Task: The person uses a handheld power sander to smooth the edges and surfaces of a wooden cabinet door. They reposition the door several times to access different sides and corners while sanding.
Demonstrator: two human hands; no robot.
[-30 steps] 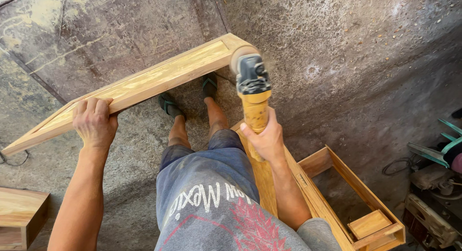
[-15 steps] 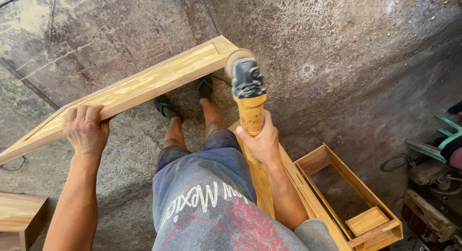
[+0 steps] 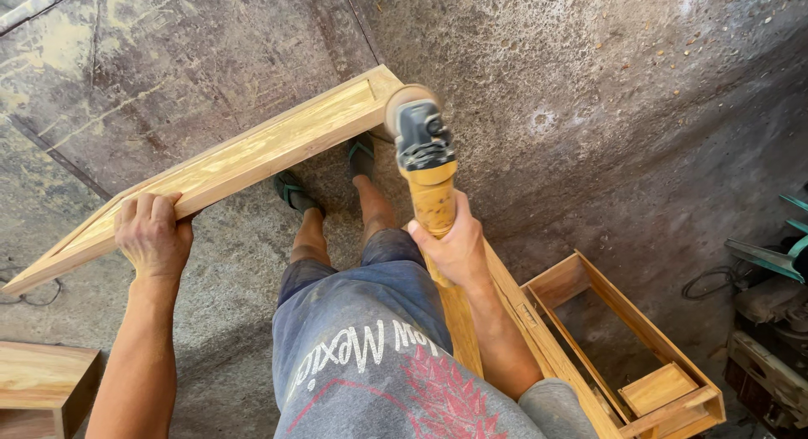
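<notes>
The long wooden frame (image 3: 227, 165) is gripped at its near edge by the left hand (image 3: 153, 234), fingers (image 3: 143, 207) curled over it. The grinder (image 3: 427, 165) is clasped by the right hand (image 3: 454, 250), its disc seemingly touching the frame's far corner.

The left hand (image 3: 153, 235) was extended to the left on a straight arm, fingers curled in a grip; the right hand (image 3: 454, 247) was clenched, forearm bent.

A grey-blue T-shirt printed with white lettering and a red pattern is worn with dusty denim shorts (image 3: 383, 266). Dark flip-flops (image 3: 292, 192) with teal straps are worn on the feet. Arms are bare.
</notes>
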